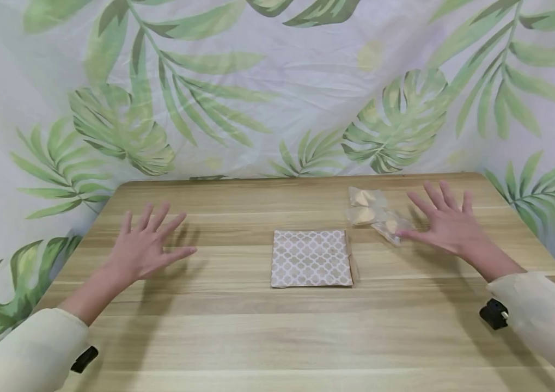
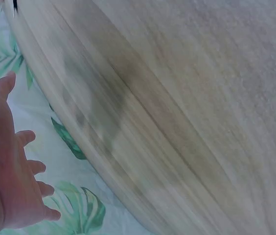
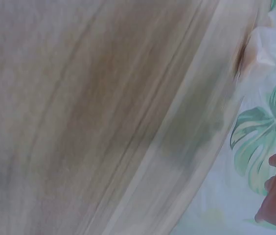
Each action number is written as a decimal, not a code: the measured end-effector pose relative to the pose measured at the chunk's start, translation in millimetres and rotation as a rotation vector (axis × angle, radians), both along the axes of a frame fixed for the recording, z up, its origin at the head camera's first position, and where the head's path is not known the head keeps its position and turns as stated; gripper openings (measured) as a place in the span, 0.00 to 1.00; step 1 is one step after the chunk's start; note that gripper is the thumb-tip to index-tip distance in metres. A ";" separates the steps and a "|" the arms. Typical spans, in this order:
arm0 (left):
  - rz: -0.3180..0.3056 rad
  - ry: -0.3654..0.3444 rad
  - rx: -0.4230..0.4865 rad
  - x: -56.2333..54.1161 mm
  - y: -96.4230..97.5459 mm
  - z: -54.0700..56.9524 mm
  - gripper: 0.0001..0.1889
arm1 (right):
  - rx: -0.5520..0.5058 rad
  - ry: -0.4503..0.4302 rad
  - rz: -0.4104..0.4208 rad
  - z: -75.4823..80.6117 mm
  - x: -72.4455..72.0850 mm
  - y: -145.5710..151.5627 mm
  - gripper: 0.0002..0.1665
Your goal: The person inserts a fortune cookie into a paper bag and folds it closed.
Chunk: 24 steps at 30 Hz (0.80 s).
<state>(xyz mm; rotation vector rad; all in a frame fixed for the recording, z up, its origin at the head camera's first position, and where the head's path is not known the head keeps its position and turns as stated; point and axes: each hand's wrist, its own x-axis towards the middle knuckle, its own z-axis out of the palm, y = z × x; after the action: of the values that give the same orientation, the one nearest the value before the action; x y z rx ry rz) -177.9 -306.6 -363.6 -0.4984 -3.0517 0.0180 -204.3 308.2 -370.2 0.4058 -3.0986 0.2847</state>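
A flat beige-and-white patterned square (image 1: 310, 258), which looks like a small paper or cloth bag, lies near the middle of the wooden table. Thin brownish strips stick out along its right edge. Behind it to the right are three clear plastic packets, each with a pale tan folded piece like a fortune cookie (image 1: 363, 198) inside. My left hand (image 1: 147, 245) hovers over the left side of the table, fingers spread, holding nothing. Over the right side, my right hand (image 1: 446, 223) is also spread; its thumb tip overlaps the nearest packet (image 1: 391, 226), and contact cannot be told.
The wooden table (image 1: 238, 343) has rounded far corners. A leaf-printed cloth (image 1: 306, 81) hangs right behind its far edge and along the sides. Black devices (image 1: 494, 314) are strapped below both sleeves. In the right wrist view, a clear packet (image 3: 263, 51) shows near the table edge.
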 end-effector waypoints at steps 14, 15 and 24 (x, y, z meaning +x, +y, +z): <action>-0.145 -0.009 0.062 -8.6 59.6 3.6 0.44 | -0.037 0.030 0.114 2.4 11.3 -30.3 0.57; -0.154 -0.005 0.065 -10.2 64.1 3.0 0.44 | -0.039 0.031 0.119 2.5 12.0 -32.6 0.57; -0.225 0.007 0.084 -21.4 98.2 -2.7 0.44 | -0.058 0.105 0.183 0.2 15.2 -48.3 0.53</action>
<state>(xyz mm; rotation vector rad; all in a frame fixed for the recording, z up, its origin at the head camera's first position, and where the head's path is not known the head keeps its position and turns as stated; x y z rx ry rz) -199.3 -208.4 -366.3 -0.8278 -2.9546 -0.1155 -189.0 259.9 -370.0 0.6804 -2.9469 0.3419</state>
